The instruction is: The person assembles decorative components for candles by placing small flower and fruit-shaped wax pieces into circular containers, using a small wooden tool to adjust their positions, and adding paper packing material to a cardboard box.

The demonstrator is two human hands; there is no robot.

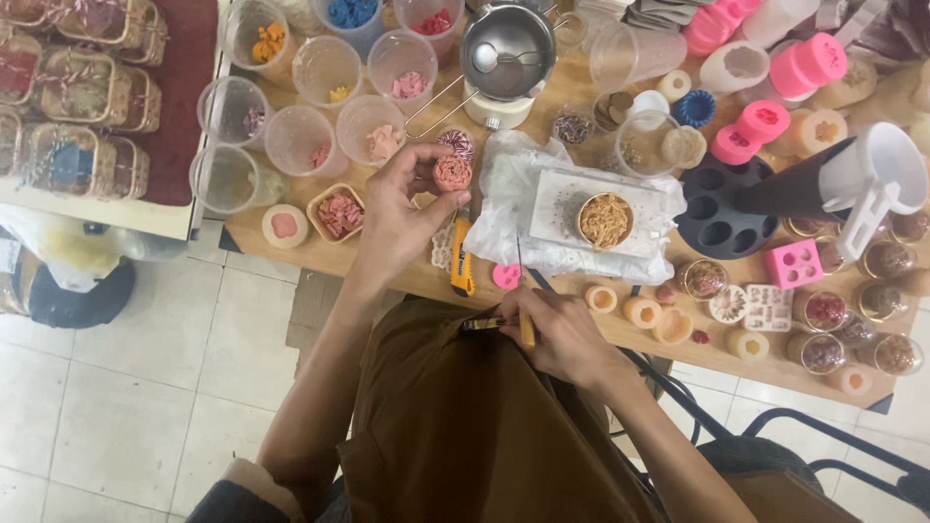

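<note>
A person's left hand is raised over a crowded wooden table, fingertips pinching a small round pink candle shaped like a flower. Just below those fingers lies a yellow utility knife. Further right, the right hand rests by the table edge, fingers curled together around a thin yellow-handled tool. Above it sits a bowl of orange shavings.

Small round ridged wax piece in left hand: salmon pink. Thin tool in right hand: yellow handle. Utility knife on wooden table: yellow, black. Round dish of shreds: tan, golden. Moulds: bright pink. Holed round tray: dark grey. Apron: brown. Floor tiles: off-white.
</note>
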